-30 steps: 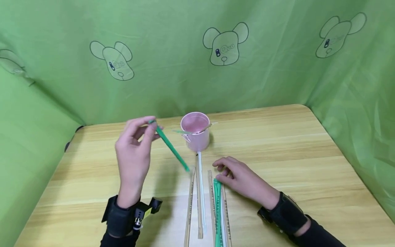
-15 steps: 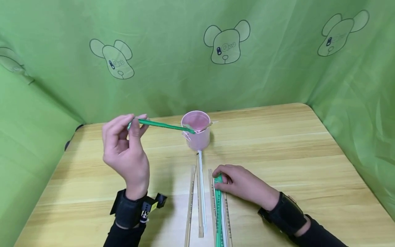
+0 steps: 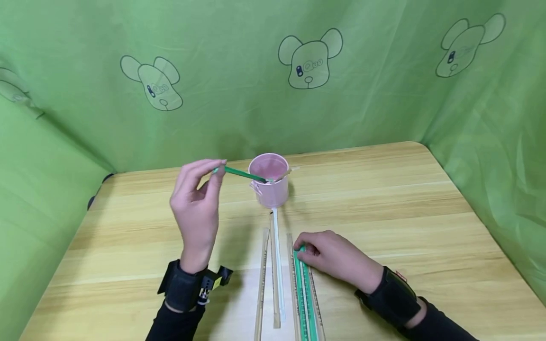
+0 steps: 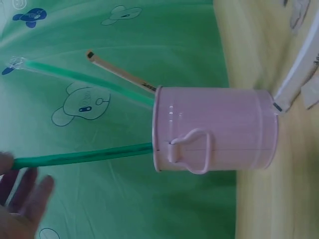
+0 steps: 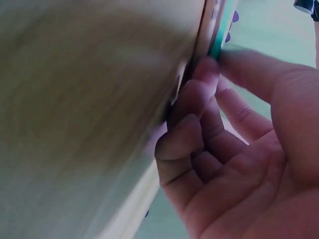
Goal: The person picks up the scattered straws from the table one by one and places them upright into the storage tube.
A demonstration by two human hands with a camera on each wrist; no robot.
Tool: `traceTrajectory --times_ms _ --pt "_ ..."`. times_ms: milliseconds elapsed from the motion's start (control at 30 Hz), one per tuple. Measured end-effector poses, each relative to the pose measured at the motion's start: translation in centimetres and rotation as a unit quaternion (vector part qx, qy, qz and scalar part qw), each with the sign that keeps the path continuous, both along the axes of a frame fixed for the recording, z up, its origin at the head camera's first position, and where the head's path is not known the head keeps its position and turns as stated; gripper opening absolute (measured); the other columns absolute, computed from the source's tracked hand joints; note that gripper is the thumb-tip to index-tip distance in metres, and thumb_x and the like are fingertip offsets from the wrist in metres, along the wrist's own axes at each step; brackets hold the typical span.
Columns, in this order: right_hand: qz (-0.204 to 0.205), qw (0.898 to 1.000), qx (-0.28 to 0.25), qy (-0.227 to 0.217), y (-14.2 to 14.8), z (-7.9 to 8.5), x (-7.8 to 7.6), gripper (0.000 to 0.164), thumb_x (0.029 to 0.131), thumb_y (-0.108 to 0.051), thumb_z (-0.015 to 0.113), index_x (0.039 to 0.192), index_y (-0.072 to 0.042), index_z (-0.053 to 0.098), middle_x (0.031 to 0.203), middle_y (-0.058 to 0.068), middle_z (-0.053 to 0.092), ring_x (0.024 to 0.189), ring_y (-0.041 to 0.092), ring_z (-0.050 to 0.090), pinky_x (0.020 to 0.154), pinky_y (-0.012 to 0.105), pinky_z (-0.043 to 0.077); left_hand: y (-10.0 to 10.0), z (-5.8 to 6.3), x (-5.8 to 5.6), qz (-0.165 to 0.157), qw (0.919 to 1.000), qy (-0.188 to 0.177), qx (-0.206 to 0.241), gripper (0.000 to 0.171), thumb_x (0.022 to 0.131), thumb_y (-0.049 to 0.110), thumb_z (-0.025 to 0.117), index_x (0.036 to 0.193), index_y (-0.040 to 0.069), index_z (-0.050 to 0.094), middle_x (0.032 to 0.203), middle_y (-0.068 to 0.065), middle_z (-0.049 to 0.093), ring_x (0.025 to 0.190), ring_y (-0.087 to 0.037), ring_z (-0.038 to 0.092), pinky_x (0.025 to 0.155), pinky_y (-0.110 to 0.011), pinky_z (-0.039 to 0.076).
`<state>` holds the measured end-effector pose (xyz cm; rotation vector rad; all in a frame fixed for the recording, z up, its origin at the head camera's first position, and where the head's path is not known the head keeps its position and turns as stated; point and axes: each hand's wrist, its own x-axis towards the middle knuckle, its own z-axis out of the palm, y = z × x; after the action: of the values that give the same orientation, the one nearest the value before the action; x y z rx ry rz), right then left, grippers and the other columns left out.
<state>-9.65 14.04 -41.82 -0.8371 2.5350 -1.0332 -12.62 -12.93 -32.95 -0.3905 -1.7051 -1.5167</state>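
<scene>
Your left hand (image 3: 196, 203) pinches a green straw (image 3: 244, 174) by its upper end, thumb and forefinger together on it, a short tip showing past them. From those fingers the straw slopes down to the right, and its other end goes over the rim into the pink cup (image 3: 273, 194), on the same side as the handle (image 4: 204, 152). Your fingers themselves are left of the cup and clear of it. A lighter green straw (image 4: 89, 78) and a tan straw (image 4: 122, 73) also lean in the cup, poking out above the rim.

Your right hand (image 3: 330, 253) is low over the bench (image 3: 384, 203), thumb and forefinger clamped at the far end of the green pair (image 3: 300, 289), two straws lying side by side; I cannot tell whether you have one or both. The other fingers of that hand are curled. Brown straws (image 3: 293, 284) flank the pair left and right. Farther left lies a white straw (image 3: 279, 270), its far end at the foot of the cup, with two more brown ones beside it. Green cloth (image 3: 234, 104) hangs behind the bench.
</scene>
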Motion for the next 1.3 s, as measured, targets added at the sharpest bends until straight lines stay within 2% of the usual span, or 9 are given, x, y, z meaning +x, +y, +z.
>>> traceTrajectory --times_ms 133,333,500,633,733,833,967,1133,1300 --pt "-0.002 1.0 -0.003 0.012 -0.1 0.0 0.0 0.003 0.103 -0.02 0.073 0.103 -0.02 0.076 0.073 -0.015 0.057 0.065 0.002 0.051 0.065 0.026 0.048 -0.2 -1.0 -0.3 -0.025 0.9952 -0.06 -0.074 0.016 0.098 -0.005 0.074 0.113 -0.003 0.079 0.116 -0.008 0.071 0.106 -0.023 0.068 0.098 -0.039 0.058" --pt "-0.006 1.0 -0.012 -0.005 -0.1 0.0 -0.1 0.008 0.1 -0.026 0.078 0.101 -0.02 0.073 0.076 -0.014 0.059 0.068 0.003 0.053 0.064 0.026 0.049 0.0 -1.9 -0.5 -0.071 0.9744 -0.131 -0.168 0.023 0.1 0.002 0.075 0.122 0.002 0.077 0.123 -0.01 0.07 0.114 -0.021 0.067 0.095 -0.038 0.059" --pt "-0.028 0.999 -0.025 -0.013 0.1 0.1 -0.3 0.006 0.102 -0.018 0.075 0.107 -0.016 0.072 0.079 -0.01 0.058 0.068 0.006 0.051 0.064 0.026 0.046 0.2 -2.4 -0.1 -0.095 0.9549 -0.198 -0.2 0.039 0.104 0.006 0.07 0.142 0.005 0.064 0.131 -0.015 0.064 0.113 -0.024 0.068 0.093 -0.041 0.06" --pt "-0.057 0.997 -0.04 -0.013 0.3 0.2 -0.4 0.017 0.102 -0.013 0.072 0.119 -0.012 0.068 0.082 -0.005 0.056 0.066 0.008 0.048 0.063 0.026 0.042 -0.2 -3.2 0.5 -0.095 0.9379 -0.252 -0.219 0.045 0.105 0.01 0.069 0.149 0.006 0.057 0.137 -0.015 0.062 0.112 -0.026 0.069 0.091 -0.044 0.06" --pt "-0.07 0.995 -0.062 -0.035 0.3 0.3 -0.4 0.027 0.103 -0.01 0.071 0.128 -0.008 0.063 0.085 -0.001 0.057 0.065 0.01 0.056 0.061 0.027 0.048 -0.4 -4.0 0.9 -0.096 0.9239 -0.29 -0.231 0.048 0.105 0.01 0.069 0.15 0.004 0.055 0.137 -0.016 0.062 0.111 -0.028 0.069 0.09 -0.045 0.061" --pt "-0.083 0.989 -0.09 -0.085 0.2 0.5 -0.5 0.035 0.104 -0.008 0.069 0.137 -0.005 0.058 0.089 0.005 0.059 0.064 0.017 0.065 0.059 0.031 0.057 -0.4 -4.9 1.2 -0.102 0.9082 -0.322 -0.248 0.047 0.105 0.011 0.07 0.149 0.003 0.056 0.131 -0.015 0.065 0.107 -0.03 0.069 0.089 -0.044 0.061" --pt "-0.102 0.978 -0.123 -0.136 0.1 0.6 -0.7 0.041 0.105 -0.007 0.066 0.145 -0.005 0.054 0.094 0.01 0.062 0.064 0.025 0.069 0.059 0.037 0.061 0.2 -5.6 1.4 -0.114 0.8919 -0.338 -0.278 0.038 0.104 0.009 0.069 0.141 0.0 0.062 0.116 -0.012 0.069 0.099 -0.026 0.069 0.085 -0.041 0.061" --pt "-0.116 0.968 -0.15 -0.166 -0.2 0.8 -0.9 0.044 0.106 -0.008 0.066 0.148 -0.005 0.054 0.1 0.013 0.065 0.068 0.027 0.071 0.063 0.039 0.063 0.9 -5.6 1.8 -0.125 0.8768 -0.349 -0.306 0.028 0.103 0.005 0.069 0.13 -0.001 0.069 0.101 -0.007 0.069 0.085 -0.019 0.066 0.074 -0.035 0.059" --pt "-0.122 0.961 -0.17 -0.18 -0.5 0.9 -1.1 0.051 0.106 -0.01 0.066 0.154 -0.005 0.048 0.102 0.015 0.067 0.069 0.028 0.071 0.064 0.041 0.063 1.0 -5.9 2.5 -0.107 0.8649 -0.362 -0.331 0.02 0.104 0.007 0.068 0.123 0.001 0.073 0.095 -0.005 0.071 0.078 -0.015 0.063 0.069 -0.034 0.056"
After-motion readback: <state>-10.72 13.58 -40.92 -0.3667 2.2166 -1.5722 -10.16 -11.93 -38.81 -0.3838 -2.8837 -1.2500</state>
